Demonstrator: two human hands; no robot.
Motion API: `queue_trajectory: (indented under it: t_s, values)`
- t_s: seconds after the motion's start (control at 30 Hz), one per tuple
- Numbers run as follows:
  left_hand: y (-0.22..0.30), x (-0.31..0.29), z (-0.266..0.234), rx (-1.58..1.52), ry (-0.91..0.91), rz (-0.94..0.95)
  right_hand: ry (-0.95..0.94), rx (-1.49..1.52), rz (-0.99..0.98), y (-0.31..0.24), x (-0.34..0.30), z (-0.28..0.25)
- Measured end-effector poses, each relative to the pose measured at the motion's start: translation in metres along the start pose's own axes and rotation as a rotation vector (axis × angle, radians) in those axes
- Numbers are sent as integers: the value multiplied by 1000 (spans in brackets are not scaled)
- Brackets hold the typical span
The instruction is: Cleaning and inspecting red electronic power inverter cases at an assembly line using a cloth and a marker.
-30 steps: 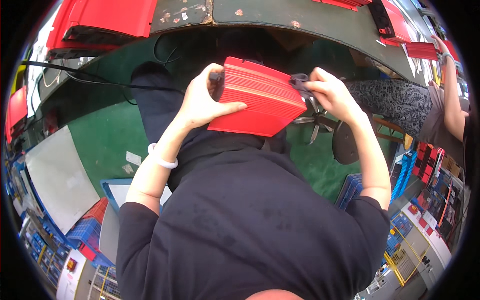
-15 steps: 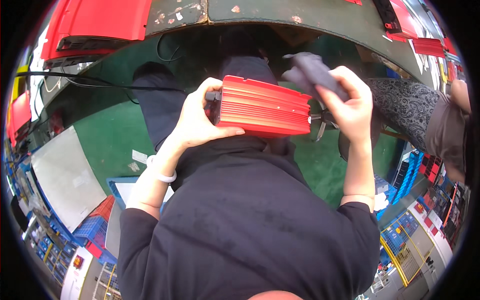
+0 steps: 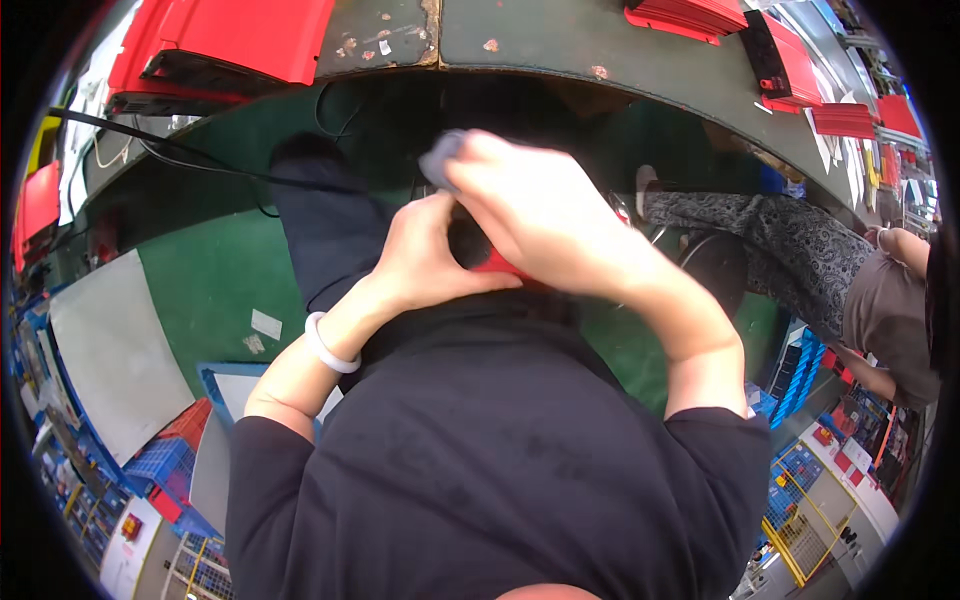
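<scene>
My left hand [image 3: 428, 250] is closed around the end of a red ribbed metal case [image 3: 497, 265] held above my lap. Its thumb lies along the near side. Most of the case is hidden behind my hands; only a small red part and a dark end show. My right hand [image 3: 535, 205] reaches across over the case, closed on a crumpled grey cloth [image 3: 442, 160]. The cloth is bunched at its fingertips, close above the fingers of my left hand, and whether it touches the case I cannot tell.
A worn dark green worktable [image 3: 540, 35] curves across the far side. On it sit a large red housing [image 3: 225, 45] at left and a red case [image 3: 690, 15] at right. A black cable [image 3: 200, 160] hangs at left. Another person in patterned trousers [image 3: 800, 230] sits at right.
My right hand has swung left with the cloth, from beyond the case's right end to above its left end. The case has turned and is now mostly covered.
</scene>
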State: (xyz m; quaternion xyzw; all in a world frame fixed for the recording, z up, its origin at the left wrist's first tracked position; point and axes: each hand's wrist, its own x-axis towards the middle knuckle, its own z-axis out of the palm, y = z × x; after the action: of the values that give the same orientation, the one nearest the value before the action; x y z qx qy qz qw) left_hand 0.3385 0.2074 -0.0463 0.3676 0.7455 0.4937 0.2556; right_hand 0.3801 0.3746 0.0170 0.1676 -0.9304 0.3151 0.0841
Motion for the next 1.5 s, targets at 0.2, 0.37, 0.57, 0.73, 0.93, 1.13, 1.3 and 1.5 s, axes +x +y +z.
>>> queue_trajectory:
  t_s: [0.2, 0.37, 0.57, 0.73, 0.93, 1.13, 1.3, 1.5]
  values:
    - [1, 0, 0, -74, -2, 38, 299, 789, 112, 25, 13, -84]
    - [-4, -1, -2, -111, 6, -2, 192, -309, 431, 69, -31, -72]
    - [-10, -1, -3, -172, 26, -86, 268, 138, 245, 29, -17, -43]
    - [-4, 2, -9, -183, 36, -138, -142, -171, 110, 34, -46, -22]
    - [-15, -2, -5, -307, 49, -176, -342, -322, 419, 84, -140, -57]
    - [-25, -10, -7, -336, 52, -176, 208, 510, 879, 87, -165, -52]
    - [-32, -7, -7, -280, 35, -179, 314, 825, 849, 71, -140, -26]
    - [-25, -3, -8, -256, 40, -164, 21, 564, 878, 75, -110, -23]
